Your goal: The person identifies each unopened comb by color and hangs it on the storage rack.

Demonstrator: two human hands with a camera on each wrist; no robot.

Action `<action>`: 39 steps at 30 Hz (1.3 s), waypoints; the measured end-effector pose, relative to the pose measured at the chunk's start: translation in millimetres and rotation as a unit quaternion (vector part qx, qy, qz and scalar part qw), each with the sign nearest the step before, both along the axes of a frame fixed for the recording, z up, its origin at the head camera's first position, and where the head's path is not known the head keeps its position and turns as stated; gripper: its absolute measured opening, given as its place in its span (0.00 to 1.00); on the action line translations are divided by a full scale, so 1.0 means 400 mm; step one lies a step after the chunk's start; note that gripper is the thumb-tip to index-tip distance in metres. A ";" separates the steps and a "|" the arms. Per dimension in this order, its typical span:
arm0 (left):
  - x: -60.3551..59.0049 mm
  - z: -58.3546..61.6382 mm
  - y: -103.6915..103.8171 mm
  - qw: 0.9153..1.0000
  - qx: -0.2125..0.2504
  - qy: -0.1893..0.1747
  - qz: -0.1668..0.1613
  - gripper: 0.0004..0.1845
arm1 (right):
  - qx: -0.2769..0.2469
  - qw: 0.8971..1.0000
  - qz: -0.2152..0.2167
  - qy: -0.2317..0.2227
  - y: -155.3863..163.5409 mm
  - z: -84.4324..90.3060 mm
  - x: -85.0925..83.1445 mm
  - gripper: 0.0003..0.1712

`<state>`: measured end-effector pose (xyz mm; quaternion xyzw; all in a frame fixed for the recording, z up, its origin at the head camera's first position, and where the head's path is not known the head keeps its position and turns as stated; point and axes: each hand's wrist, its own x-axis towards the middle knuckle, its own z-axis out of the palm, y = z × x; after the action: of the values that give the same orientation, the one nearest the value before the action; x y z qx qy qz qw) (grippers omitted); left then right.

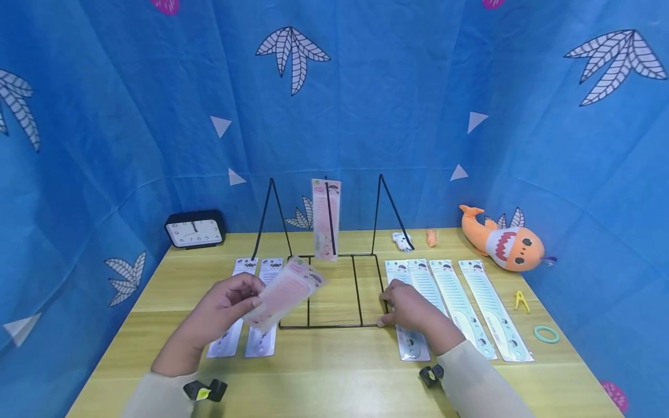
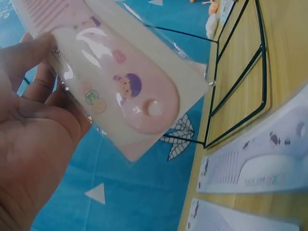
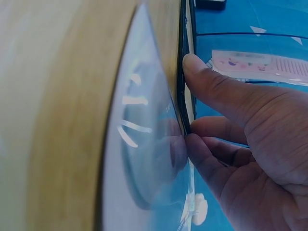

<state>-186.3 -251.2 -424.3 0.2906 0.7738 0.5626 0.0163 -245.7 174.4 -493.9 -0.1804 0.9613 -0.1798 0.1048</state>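
My left hand (image 1: 225, 307) pinches a pink comb in clear packaging (image 1: 287, 293) by its edge, held tilted above the table. In the left wrist view the comb's rounded handle with a hole and a cartoon face shows. My right hand (image 1: 415, 310) grips the front right corner of a black wire rack (image 1: 329, 326), thumb and fingers on the wire. Another packaged pink comb (image 1: 320, 217) hangs on the rack's middle upright. Two packaged purple combs (image 1: 260, 343) lie left of the rack, and several packaged blue combs (image 1: 463, 307) lie to its right, partly under my right hand.
A black clock (image 1: 194, 230) stands at the back left. At the back right are an orange shark plush (image 1: 514, 247) and small white (image 1: 401, 240) and orange figures (image 1: 431, 238). A yellow clip (image 1: 521, 301) and a green ring (image 1: 546, 341) lie near the right edge. Blue cloth surrounds the table.
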 end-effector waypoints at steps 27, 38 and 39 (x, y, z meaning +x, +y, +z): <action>-0.024 0.013 0.083 0.997 -0.029 -0.026 0.060 0.08 | -0.003 1.000 0.002 0.009 0.003 -0.004 0.002 0.37; -0.026 0.009 0.087 0.997 -0.029 -0.031 0.063 0.08 | -0.006 1.000 0.001 0.008 0.003 0.000 0.003 0.38; -0.025 0.010 0.088 0.997 -0.030 -0.033 0.065 0.08 | -0.006 1.000 -0.001 0.007 0.003 -0.001 0.003 0.38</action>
<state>-196.5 -216.1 -420.5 0.2202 0.8065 0.5485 0.0142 -244.5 175.4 -494.5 -0.1814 0.9611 -0.1846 0.0966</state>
